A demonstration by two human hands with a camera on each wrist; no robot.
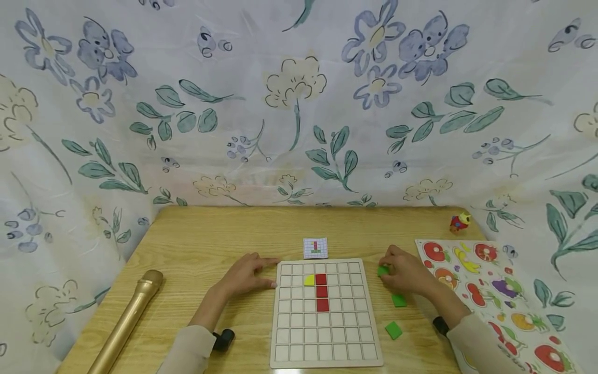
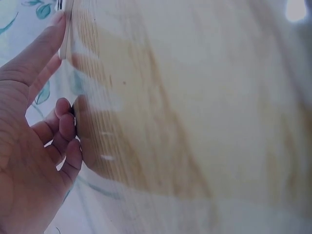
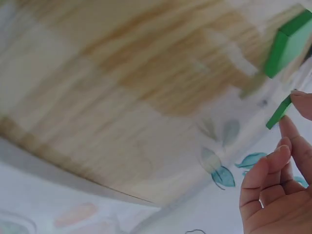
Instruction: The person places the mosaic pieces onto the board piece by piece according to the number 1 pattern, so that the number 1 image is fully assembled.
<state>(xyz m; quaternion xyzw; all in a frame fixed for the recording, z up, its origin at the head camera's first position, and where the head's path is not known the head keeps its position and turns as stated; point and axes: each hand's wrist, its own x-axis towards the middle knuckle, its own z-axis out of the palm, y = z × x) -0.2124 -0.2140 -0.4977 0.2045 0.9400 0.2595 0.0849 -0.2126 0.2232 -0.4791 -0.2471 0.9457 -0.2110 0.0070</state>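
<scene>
Right hand (image 1: 401, 270) pinches a green tile (image 1: 383, 270); left hand (image 1: 246, 274), forefinger extended, touches a gridded board (image 1: 329, 335)
That tile is just right of the board, two more green tiles (image 1: 393, 330) near it on the table (image 1: 233, 228); three red tiles (image 1: 322, 292) and a yellow piece (image 1: 309, 281) sit on the board, a patterned card (image 1: 315, 254) beyond its far edge

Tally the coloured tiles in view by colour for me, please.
Red tiles: 3, in a column on the board
Yellow tile: 1, on the board
Green tiles: 3, one held by the right hand
Total: 7
</scene>
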